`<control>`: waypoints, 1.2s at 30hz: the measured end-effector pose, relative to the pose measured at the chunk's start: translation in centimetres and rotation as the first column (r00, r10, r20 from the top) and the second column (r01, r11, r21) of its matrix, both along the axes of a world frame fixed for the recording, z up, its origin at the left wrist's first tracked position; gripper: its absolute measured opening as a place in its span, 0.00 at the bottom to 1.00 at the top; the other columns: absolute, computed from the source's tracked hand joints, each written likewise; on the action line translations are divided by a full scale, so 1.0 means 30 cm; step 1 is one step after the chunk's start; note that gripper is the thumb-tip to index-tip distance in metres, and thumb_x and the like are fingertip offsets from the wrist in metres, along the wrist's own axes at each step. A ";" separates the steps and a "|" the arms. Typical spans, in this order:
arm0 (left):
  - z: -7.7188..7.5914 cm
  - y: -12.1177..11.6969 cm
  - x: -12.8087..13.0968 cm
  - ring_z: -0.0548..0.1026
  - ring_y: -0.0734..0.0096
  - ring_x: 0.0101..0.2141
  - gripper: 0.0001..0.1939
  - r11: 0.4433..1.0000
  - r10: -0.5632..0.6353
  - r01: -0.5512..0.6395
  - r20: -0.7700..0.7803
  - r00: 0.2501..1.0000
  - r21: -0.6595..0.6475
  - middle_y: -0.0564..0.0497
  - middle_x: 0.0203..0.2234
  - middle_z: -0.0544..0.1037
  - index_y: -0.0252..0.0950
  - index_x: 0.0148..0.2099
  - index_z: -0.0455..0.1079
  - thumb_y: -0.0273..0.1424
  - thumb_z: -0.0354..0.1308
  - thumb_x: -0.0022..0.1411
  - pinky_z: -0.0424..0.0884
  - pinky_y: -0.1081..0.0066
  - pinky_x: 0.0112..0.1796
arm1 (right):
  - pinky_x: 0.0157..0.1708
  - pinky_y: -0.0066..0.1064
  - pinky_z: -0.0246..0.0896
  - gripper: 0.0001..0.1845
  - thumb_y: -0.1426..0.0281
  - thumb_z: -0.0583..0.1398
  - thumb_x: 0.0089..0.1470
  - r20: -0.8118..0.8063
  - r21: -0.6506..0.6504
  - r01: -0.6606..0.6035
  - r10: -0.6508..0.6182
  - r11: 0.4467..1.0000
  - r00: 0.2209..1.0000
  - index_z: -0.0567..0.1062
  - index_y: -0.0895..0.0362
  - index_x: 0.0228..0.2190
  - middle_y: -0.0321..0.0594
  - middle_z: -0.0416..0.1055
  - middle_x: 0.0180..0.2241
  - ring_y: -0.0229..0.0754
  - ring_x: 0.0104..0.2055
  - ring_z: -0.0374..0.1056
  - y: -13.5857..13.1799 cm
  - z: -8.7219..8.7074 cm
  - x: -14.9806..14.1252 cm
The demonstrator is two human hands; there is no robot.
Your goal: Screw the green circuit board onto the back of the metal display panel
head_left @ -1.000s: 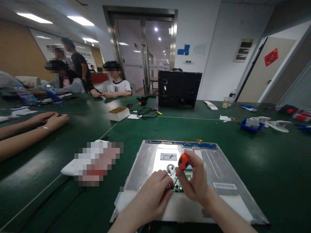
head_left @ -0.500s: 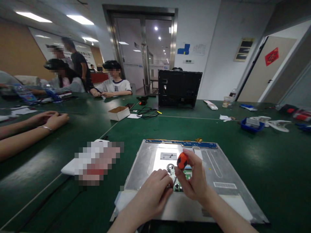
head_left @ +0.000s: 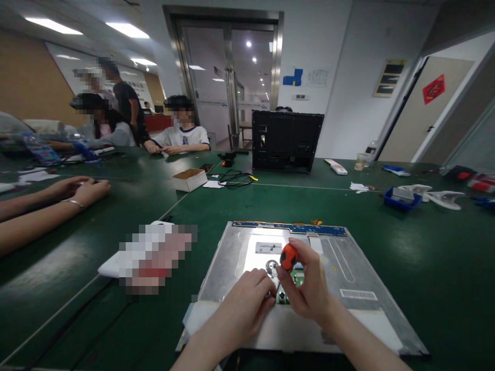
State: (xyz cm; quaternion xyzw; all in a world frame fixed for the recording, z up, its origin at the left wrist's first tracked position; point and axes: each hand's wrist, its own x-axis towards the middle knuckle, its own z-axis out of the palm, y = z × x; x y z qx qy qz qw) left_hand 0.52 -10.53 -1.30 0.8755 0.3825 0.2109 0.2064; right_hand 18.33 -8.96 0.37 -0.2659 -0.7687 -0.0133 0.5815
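My right hand (head_left: 309,286) is closed around the orange and black handle of a screwdriver (head_left: 289,256). The thin shaft slants down toward a small green circuit board (head_left: 298,278), which my hands partly cover. Beside the shaft, my left hand (head_left: 247,301) is closed, with thumb and fingertips together at the board's left edge. Whatever lies between those fingertips, and the screwdriver's tip, is hidden. Under both hands lies a flat silver display panel (head_left: 220,273), with a blue circuit strip (head_left: 263,226) along its far edge.
A blurred white and pink object (head_left: 154,257) lies left of the panel. Farther back are an open cardboard box (head_left: 189,180), black cables (head_left: 235,179), a black monitor housing (head_left: 286,141) and a blue tray (head_left: 402,200). Another person's hands (head_left: 85,190) rest at the left.
The screwdriver's handle has turned slightly and moved a little to the left with my right hand. My left hand stays almost in place.
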 end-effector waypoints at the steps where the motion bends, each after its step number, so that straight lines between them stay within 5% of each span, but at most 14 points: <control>1: 0.001 0.000 0.000 0.71 0.59 0.44 0.09 1.000 0.000 0.000 0.001 1.000 0.002 0.46 0.41 0.74 0.39 0.46 0.68 0.26 0.51 0.66 0.69 0.61 0.46 | 0.27 0.33 0.69 0.32 0.75 0.54 0.61 -0.001 0.007 0.011 -0.011 1.000 1.000 0.52 0.56 0.64 0.46 0.68 0.41 0.39 0.29 0.66 -0.002 -0.001 0.001; 36: -0.005 -0.003 -0.004 0.71 0.60 0.42 0.06 1.000 0.006 -0.006 -0.001 1.000 -0.008 0.45 0.42 0.73 0.39 0.44 0.68 0.27 0.51 0.67 0.70 0.63 0.44 | 0.25 0.32 0.67 0.29 0.69 0.56 0.60 0.013 0.003 0.059 -0.059 0.998 0.998 0.55 0.56 0.60 0.44 0.71 0.39 0.39 0.27 0.66 0.002 0.023 -0.006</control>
